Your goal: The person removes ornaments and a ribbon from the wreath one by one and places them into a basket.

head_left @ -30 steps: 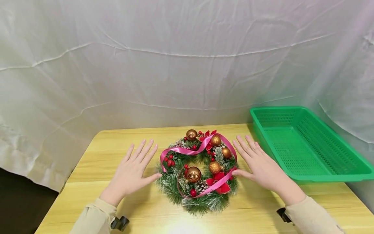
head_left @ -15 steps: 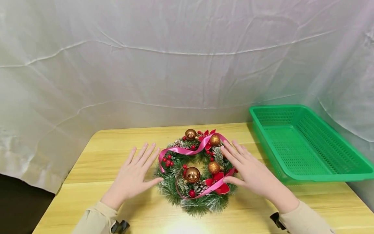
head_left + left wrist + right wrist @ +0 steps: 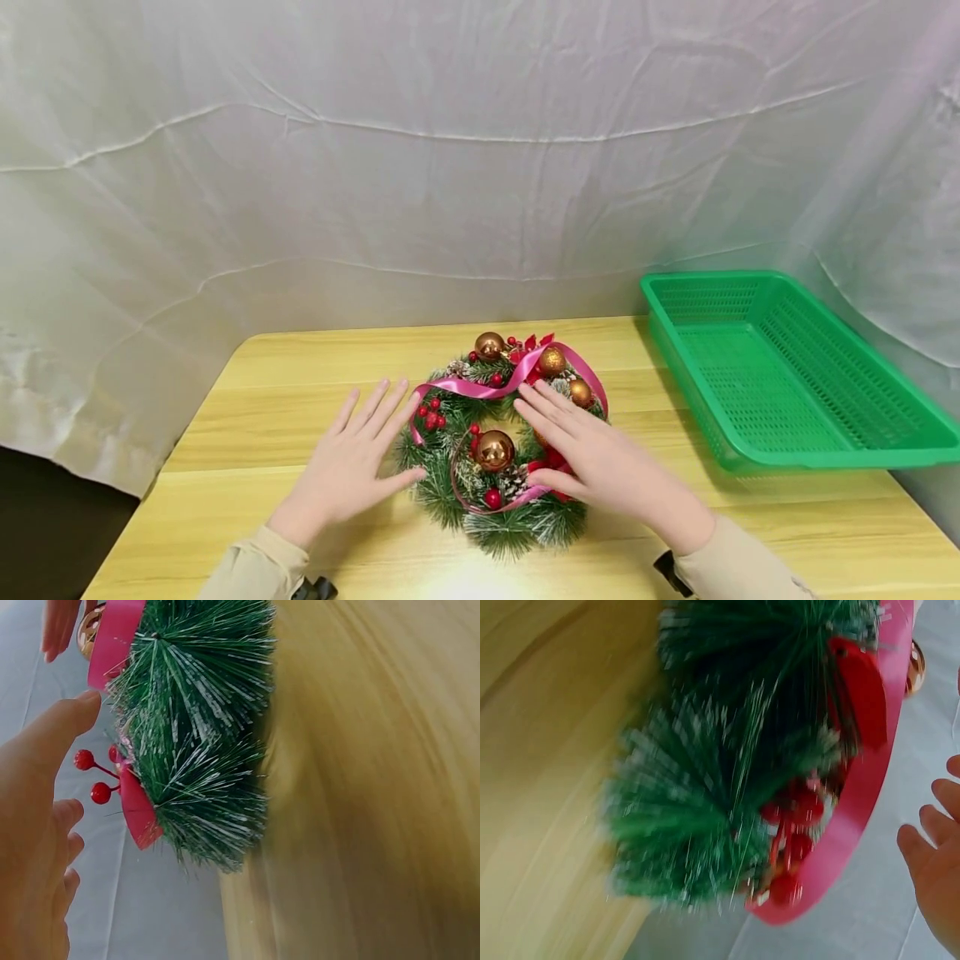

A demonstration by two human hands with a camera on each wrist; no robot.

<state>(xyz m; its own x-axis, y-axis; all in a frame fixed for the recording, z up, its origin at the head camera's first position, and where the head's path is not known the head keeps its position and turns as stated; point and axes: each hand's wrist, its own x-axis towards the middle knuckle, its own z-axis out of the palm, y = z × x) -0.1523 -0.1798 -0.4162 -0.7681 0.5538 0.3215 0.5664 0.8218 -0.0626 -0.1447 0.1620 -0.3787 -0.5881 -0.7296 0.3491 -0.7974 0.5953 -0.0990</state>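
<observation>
On the wooden table lies a Christmas wreath [image 3: 502, 533] of green, frosted needles. It bears a glossy copper bauble [image 3: 495, 451], gold glitter balls [image 3: 552, 361], red berries [image 3: 431, 414] and a loose pink ribbon [image 3: 468, 387]. My left hand [image 3: 348, 471] hovers at the wreath's left edge, fingers straight and spread, thumb pointing inward. Over the wreath's right part is my right hand [image 3: 592, 454], straight-fingered, covering some of the red petals and a gold ball. The right wrist view shows that hand apart from the needles [image 3: 697, 795]. Neither hand holds anything.
A green plastic basket [image 3: 772, 392] with perforated sides stands on the right of the table [image 3: 300, 400]. Behind the table hangs a pale grey curtain [image 3: 480, 208]. A dark gap [image 3: 52, 517] shows beyond the table's left edge.
My right hand has moved left from beside the wreath to above it. The left hand has shifted slightly right. The wreath has stayed in place on the table.
</observation>
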